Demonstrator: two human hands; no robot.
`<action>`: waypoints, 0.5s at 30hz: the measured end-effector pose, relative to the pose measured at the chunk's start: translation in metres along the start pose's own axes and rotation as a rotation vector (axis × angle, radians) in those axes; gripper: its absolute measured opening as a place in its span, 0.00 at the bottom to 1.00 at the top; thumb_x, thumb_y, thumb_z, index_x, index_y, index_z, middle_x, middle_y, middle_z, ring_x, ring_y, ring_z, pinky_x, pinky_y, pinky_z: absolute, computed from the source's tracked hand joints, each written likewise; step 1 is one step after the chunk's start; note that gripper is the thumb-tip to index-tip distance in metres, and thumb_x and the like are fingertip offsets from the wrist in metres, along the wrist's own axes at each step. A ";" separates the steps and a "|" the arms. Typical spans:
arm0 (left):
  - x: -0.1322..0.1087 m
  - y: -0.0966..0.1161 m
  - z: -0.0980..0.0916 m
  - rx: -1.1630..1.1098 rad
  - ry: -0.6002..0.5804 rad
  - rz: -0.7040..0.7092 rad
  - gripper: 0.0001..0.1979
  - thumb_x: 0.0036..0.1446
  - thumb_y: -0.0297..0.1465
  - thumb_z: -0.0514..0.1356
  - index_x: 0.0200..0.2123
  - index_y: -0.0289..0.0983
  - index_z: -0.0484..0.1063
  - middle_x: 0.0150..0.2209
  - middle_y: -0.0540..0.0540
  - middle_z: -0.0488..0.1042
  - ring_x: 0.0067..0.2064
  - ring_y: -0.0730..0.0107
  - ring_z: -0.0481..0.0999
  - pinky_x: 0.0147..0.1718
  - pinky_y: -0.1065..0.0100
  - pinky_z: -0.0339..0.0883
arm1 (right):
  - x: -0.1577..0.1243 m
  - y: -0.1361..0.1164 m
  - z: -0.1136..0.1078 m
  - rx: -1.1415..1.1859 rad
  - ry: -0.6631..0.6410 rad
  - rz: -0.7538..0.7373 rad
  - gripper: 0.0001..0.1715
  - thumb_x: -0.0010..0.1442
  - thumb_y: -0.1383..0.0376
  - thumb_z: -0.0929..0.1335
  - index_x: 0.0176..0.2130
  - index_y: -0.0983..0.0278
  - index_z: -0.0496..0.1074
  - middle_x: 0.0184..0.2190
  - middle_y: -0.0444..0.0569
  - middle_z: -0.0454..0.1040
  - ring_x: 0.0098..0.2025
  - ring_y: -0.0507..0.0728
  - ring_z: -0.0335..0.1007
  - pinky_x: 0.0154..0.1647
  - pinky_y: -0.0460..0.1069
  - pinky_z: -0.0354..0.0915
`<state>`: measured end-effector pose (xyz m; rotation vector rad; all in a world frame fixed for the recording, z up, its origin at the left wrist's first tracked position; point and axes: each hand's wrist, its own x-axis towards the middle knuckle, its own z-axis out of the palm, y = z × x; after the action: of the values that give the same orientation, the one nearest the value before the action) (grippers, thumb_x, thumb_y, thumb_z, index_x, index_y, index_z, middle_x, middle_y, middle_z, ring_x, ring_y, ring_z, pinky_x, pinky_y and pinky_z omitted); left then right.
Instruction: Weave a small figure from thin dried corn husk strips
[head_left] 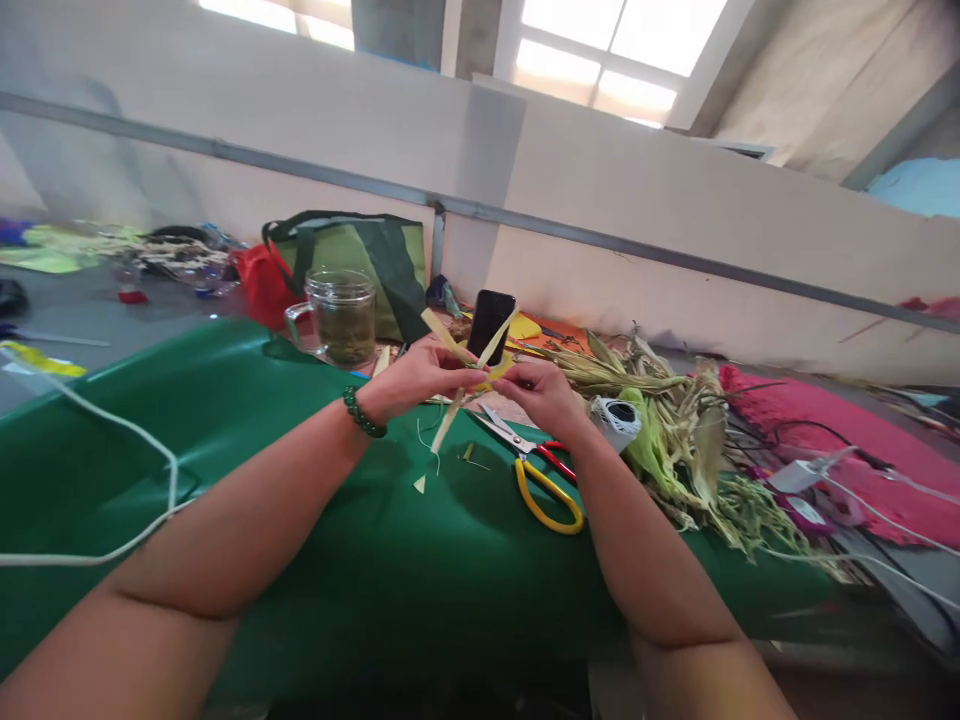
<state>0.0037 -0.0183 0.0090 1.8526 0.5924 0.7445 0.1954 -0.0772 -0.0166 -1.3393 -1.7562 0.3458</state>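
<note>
Pale strips of dried corn husk [493, 340] cross each other between my two hands, held up over a green-covered table. My left hand [427, 378], with a green bead bracelet [364, 412] at its wrist, pinches the strips from the left. From the right, my right hand [544, 392] closes its fingertips on a yellowish part of the same husk. One strip hangs down below the hands. Scissors [544, 490] with one yellow and one red handle lie open just beneath my right hand. Small husk scraps [419, 485] and bits of thread lie nearby.
A phone [492, 322] stands upright behind the hands. To the left are a glass mug [343, 318] of liquid and a green bag [382, 265]. A white thread spool [616, 422] and a heap of dried husks [697, 430] lie right. A white cable [172, 470] crosses the green cover [420, 590].
</note>
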 end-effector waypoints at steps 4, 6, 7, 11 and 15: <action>0.001 -0.004 0.006 0.124 0.045 0.066 0.12 0.48 0.37 0.65 0.26 0.32 0.76 0.19 0.50 0.71 0.22 0.77 0.66 0.21 0.76 0.56 | -0.001 -0.005 0.006 0.061 0.055 -0.086 0.09 0.53 0.59 0.70 0.30 0.62 0.77 0.29 0.47 0.77 0.34 0.55 0.70 0.37 0.49 0.64; 0.002 -0.005 0.009 0.166 0.050 0.104 0.09 0.48 0.34 0.65 0.25 0.32 0.76 0.19 0.51 0.71 0.24 0.76 0.68 0.23 0.76 0.58 | -0.001 -0.009 0.007 0.155 0.075 -0.100 0.08 0.53 0.59 0.70 0.30 0.61 0.76 0.31 0.47 0.77 0.35 0.55 0.71 0.38 0.49 0.66; 0.002 -0.005 0.010 0.178 0.044 0.114 0.08 0.48 0.33 0.65 0.25 0.33 0.76 0.19 0.51 0.71 0.25 0.75 0.69 0.24 0.76 0.58 | -0.002 -0.010 0.007 0.206 0.085 -0.090 0.08 0.53 0.59 0.69 0.30 0.61 0.76 0.31 0.46 0.77 0.35 0.55 0.71 0.38 0.49 0.66; 0.001 -0.004 0.015 0.224 -0.006 0.135 0.06 0.50 0.30 0.63 0.27 0.33 0.77 0.19 0.52 0.70 0.25 0.76 0.67 0.24 0.76 0.56 | -0.003 -0.011 0.004 0.281 0.143 -0.027 0.08 0.52 0.60 0.70 0.27 0.62 0.74 0.26 0.45 0.75 0.31 0.53 0.69 0.35 0.48 0.65; 0.002 -0.004 0.015 0.282 -0.035 0.146 0.08 0.52 0.31 0.61 0.31 0.33 0.78 0.20 0.52 0.70 0.23 0.77 0.64 0.23 0.76 0.55 | -0.002 -0.012 -0.001 0.302 0.076 -0.039 0.10 0.51 0.59 0.71 0.31 0.63 0.75 0.29 0.45 0.76 0.31 0.52 0.70 0.34 0.48 0.66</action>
<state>0.0154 -0.0253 0.0014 2.1833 0.5664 0.7521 0.1886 -0.0840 -0.0094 -1.0871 -1.5923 0.5093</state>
